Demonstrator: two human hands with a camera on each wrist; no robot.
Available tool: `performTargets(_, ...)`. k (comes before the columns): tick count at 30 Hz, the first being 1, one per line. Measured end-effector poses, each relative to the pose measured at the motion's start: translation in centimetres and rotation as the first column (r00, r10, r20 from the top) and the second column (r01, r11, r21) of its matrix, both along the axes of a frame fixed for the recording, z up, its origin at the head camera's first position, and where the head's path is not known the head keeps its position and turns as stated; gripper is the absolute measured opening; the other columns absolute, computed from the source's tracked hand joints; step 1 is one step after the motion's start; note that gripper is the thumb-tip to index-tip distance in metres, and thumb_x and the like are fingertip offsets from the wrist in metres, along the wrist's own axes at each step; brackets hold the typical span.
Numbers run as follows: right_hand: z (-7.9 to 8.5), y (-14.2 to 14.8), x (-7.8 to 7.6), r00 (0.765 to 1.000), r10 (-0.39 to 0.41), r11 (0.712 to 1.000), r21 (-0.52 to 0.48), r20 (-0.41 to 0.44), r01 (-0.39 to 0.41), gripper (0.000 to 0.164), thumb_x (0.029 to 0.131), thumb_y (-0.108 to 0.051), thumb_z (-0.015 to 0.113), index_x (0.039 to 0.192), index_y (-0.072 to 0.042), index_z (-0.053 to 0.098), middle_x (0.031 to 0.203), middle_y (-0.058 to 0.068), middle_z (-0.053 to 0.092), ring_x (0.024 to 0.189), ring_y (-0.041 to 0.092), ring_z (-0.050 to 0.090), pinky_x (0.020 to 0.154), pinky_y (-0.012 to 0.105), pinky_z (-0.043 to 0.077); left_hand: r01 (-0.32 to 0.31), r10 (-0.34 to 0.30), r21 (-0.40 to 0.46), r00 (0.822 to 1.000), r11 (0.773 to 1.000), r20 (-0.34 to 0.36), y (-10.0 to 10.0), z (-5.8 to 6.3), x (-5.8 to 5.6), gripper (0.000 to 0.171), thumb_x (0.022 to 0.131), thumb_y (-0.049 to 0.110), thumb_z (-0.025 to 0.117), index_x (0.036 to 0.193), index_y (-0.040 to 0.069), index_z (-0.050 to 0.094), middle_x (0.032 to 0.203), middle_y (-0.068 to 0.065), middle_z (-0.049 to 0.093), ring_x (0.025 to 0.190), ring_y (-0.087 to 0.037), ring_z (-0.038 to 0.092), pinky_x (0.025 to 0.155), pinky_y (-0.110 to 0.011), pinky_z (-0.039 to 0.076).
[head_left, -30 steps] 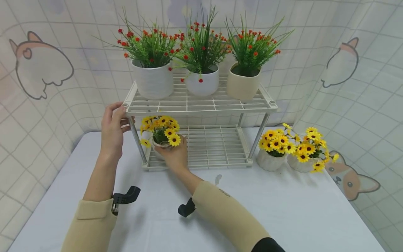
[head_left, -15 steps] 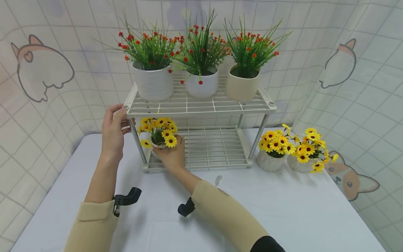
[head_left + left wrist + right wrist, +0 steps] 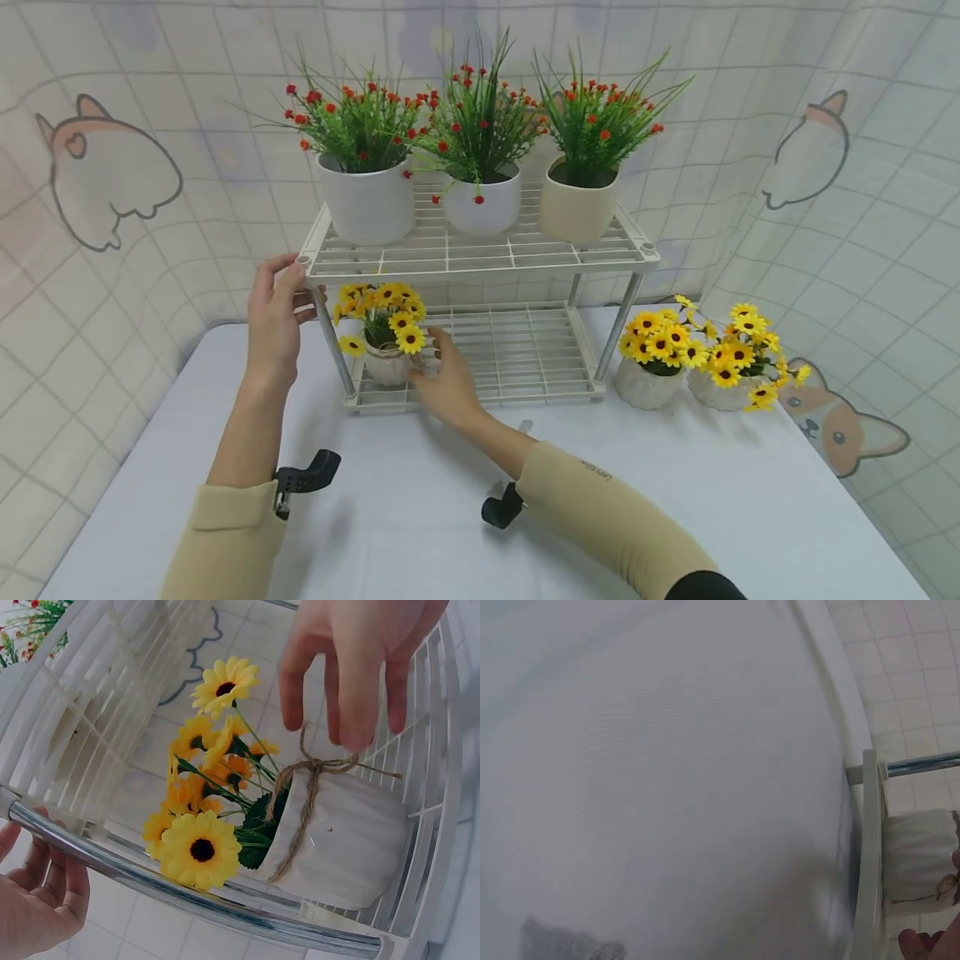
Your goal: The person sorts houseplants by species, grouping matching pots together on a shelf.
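My left hand (image 3: 273, 329) grips the upper left front corner of a white two-tier wire shelf rack (image 3: 480, 273); in the left wrist view its fingers pass behind the metal post (image 3: 187, 896). On the lower tier, at the left end, a small white pot (image 3: 387, 367) of yellow daisies (image 3: 386, 308) stands upright, with twine (image 3: 306, 814) tied in a bow round its rim. Just right of that pot is my right hand (image 3: 450, 382), fingers parted and loosely bent, holding nothing. The right wrist view catches only its fingertips (image 3: 930, 941) beside the pot.
Three pots of red-flowered grass, two white (image 3: 367, 200) (image 3: 482, 200) and one cream (image 3: 577, 204), stand on the top tier. Right of the rack, two more daisy pots (image 3: 648, 385) (image 3: 720, 390) sit on the white tablecloth (image 3: 675, 492). A tile-patterned curtain (image 3: 817, 250) hangs behind.
My right hand has let go of the daisy pot and moved a little to the right, so the pot's side now shows. The left hand stays at the rack's corner.
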State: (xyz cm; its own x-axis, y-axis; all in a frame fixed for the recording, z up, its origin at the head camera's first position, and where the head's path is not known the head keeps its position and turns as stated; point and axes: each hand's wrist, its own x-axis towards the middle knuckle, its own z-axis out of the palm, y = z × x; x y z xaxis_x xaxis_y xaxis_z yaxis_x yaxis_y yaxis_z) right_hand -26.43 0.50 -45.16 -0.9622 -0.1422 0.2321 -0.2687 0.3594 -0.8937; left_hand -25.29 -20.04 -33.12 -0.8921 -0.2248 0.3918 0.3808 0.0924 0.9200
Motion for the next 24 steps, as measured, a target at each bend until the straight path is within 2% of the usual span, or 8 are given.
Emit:
performTargets(3, -0.1, 1.3, 0.8, 1.0, 0.023, 0.999, -0.023, -0.014, -0.024, 0.064, 0.095, -0.014, 0.069, 0.152, -0.002, 0.04, 0.147, 0.023, 0.048, 0.13, 0.041, 0.05, 0.102, 0.052, 0.047, -0.006, 0.006, -0.007, 1.0, 1.0, 0.005, 0.0, 0.0, 0.0, 0.036, 0.109, 0.036, 0.045, 0.139, 0.017, 0.053, 0.103, -0.003, 0.064, 0.095, -0.018, 0.059, 0.084, -0.033, 0.045)
performTargets(9, -0.3, 4.1, 2.8, 0.997, 0.04, 0.999, 0.038, -0.063, -0.038, 0.049, 0.094, -0.012, 0.072, 0.138, -0.001, 0.054, 0.133, 0.014, 0.058, 0.119, 0.036, 0.056, 0.094, 0.048, 0.051, -0.01, 0.01, -0.02, 1.0, 1.0, 0.01, 0.0, -0.1, 0.0, 0.036, 0.11, 0.035, 0.044, 0.14, 0.017, 0.052, 0.103, -0.003, 0.064, 0.095, -0.018, 0.059, 0.084, -0.032, 0.045)
performTargets(14, -0.1, 6.5, 4.4, 0.996, 0.027, 0.999, 0.025, -0.082, -0.025, 0.042, 0.093, -0.01, 0.073, 0.131, 0.0, 0.058, 0.127, 0.011, 0.062, 0.115, 0.034, 0.058, 0.092, 0.051, 0.051, -0.015, 0.015, -0.029, 1.0, 0.999, -0.005, 0.0, -0.1, 0.0, 0.035, 0.11, 0.035, 0.045, 0.138, 0.017, 0.052, 0.102, -0.003, 0.063, 0.095, -0.019, 0.059, 0.083, -0.033, 0.045)
performTargets(19, -0.2, 9.1, 5.3, 0.996, -0.026, 1.0, -0.01, -0.089, 0.025, 0.037, 0.092, -0.009, 0.074, 0.126, -0.001, 0.06, 0.122, 0.009, 0.064, 0.111, 0.032, 0.06, 0.089, 0.051, 0.052, -0.012, 0.012, -0.024, 1.0, 1.0, 0.003, 0.0, -0.1, 0.0, 0.035, 0.109, 0.035, 0.045, 0.139, 0.018, 0.052, 0.102, -0.003, 0.064, 0.095, -0.019, 0.06, 0.083, -0.032, 0.045)
performTargets(24, -0.4, 12.0, 6.0, 0.988, -0.15, 0.987, -0.06, -0.046, 0.147, 0.03, 0.093, -0.009, 0.074, 0.12, -0.003, 0.063, 0.117, 0.008, 0.066, 0.108, 0.031, 0.062, 0.084, 0.037, 0.052, -0.01, 0.01, -0.025, 1.0, 1.0, 0.005, 0.0, -0.1, -0.1, 0.035, 0.109, 0.035, 0.045, 0.139, 0.018, 0.052, 0.102, -0.004, 0.064, 0.095, -0.019, 0.059, 0.083, -0.032, 0.045)
